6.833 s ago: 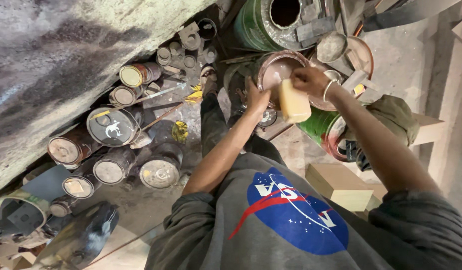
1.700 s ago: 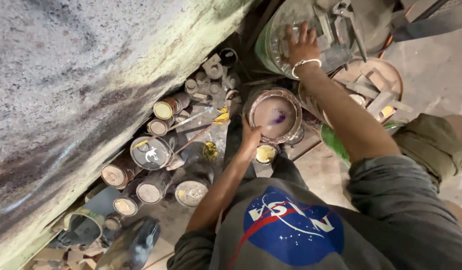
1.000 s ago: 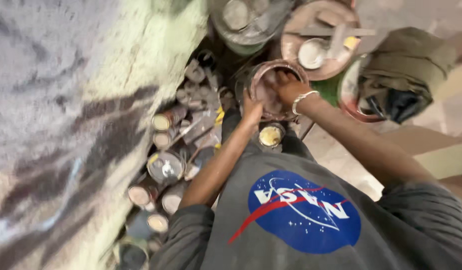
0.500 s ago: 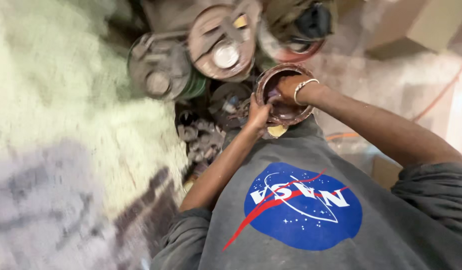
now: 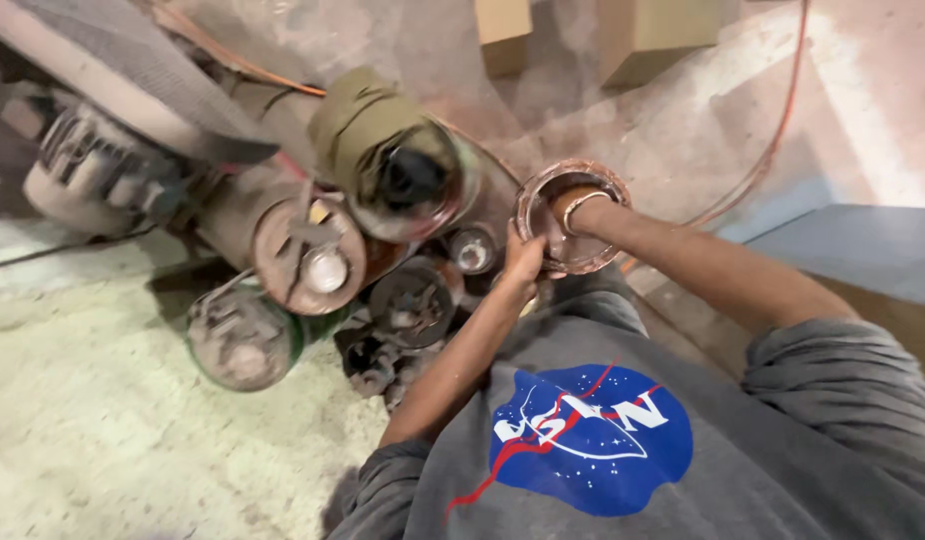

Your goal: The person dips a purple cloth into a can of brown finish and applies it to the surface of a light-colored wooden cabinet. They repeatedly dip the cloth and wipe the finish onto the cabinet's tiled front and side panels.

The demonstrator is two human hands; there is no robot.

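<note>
Gripping the rusty, paint-crusted round can (image 5: 572,215), left hand (image 5: 524,262) clamps its rim; right hand (image 5: 572,205) reaches inside, grip unclear.

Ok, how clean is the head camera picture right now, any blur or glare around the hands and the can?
Head view: motion blur smears the old cans on the left and softens the round paint-stained can. The left hand on its rim and the right hand reaching inside are readable but not crisp. Bright glare washes out the floor at upper right; the sweatshirt is sharpest.

Just beside the left hand's fingers (image 5: 522,262), the metal can (image 5: 572,215) looks paint-crusted and matt, its rim rough.
</note>
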